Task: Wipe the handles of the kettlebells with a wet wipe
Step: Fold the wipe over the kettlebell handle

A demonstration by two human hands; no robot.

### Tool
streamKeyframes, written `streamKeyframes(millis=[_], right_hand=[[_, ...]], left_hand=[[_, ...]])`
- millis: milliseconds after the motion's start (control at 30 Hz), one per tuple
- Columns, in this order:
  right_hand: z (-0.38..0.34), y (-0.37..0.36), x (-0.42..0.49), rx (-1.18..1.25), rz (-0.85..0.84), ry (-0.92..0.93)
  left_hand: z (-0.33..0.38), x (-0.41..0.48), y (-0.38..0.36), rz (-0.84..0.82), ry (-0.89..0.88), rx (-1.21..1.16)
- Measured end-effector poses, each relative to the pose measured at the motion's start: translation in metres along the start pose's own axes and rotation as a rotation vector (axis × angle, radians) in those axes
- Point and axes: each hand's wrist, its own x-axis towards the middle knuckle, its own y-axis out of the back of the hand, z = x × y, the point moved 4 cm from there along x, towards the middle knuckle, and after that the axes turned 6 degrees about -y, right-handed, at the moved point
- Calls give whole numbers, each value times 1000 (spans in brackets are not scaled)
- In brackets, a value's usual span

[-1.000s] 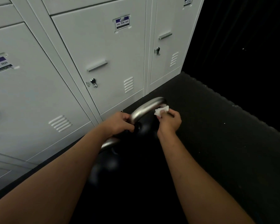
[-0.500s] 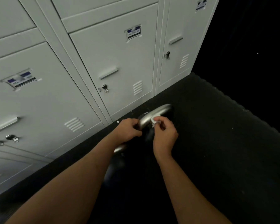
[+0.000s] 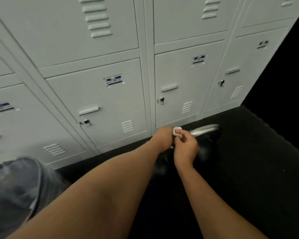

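Downward look at a black floor mat (image 3: pixel 252 178) in front of a bank of pale grey lockers (image 3: pixel 97 100).

Just off centre, toward 3 o'clock: a kettlebell handle (image 3: pixel 205 129), silver and curved, running roughly from 9 to 3 o'clock. Below it at 6 o'clock, the dark kettlebell body (image 3: pixel 209 150), nearly lost against the mat.

Grips the 9 o'clock end of that handle with the left hand (image 3: pixel 162 139), fingers curled over the bar and hiding it there.

Pinches a small white wet wipe (image 3: pixel 177 131) between thumb and fingers of the right hand (image 3: pixel 186 150), clamped firmly on the folded cloth. Holds the wipe up at 12 o'clock of the right hand, just beside the left hand's knuckles and above the covered part of the bar. Cannot tell whether cloth meets metal, with the spot hidden behind both hands. Bare and shining at the 3 o'clock stretch of the bar.

At 8 o'clock in the frame: a bent knee (image 3: pixel 16 190) in grey fabric.

On the locker doors from 10 to 1 o'clock: keys (image 3: pixel 86 123) in locks, blue-and-white labels (image 3: pixel 114 80), bar pulls (image 3: pixel 88 110) and louvred vents (image 3: pixel 127 126).
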Motion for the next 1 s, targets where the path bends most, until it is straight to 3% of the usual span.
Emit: streamKeyframes(millis=[100,233,333,533,733,1000], right_hand=[[-33,-12,-23,19,-103,5],[-70,-41,-63,-71,-263,-7],[-99,-63,-98,-120,-386,21],[-140,-104,-176,-292,-591,29],[-164,-146,-259,-323,-777,73],[-157,-199,-348,-359,-840,66]], left_hand=[[-16,-40,37,127,83,-131],[-39,-98,87,193,192,-628],[-54,-145,128,188,253,-811],[-96,-244,191,73,265,-861],[-136,-339,222,199,342,-850],[-193,-433,227,424,473,-820]])
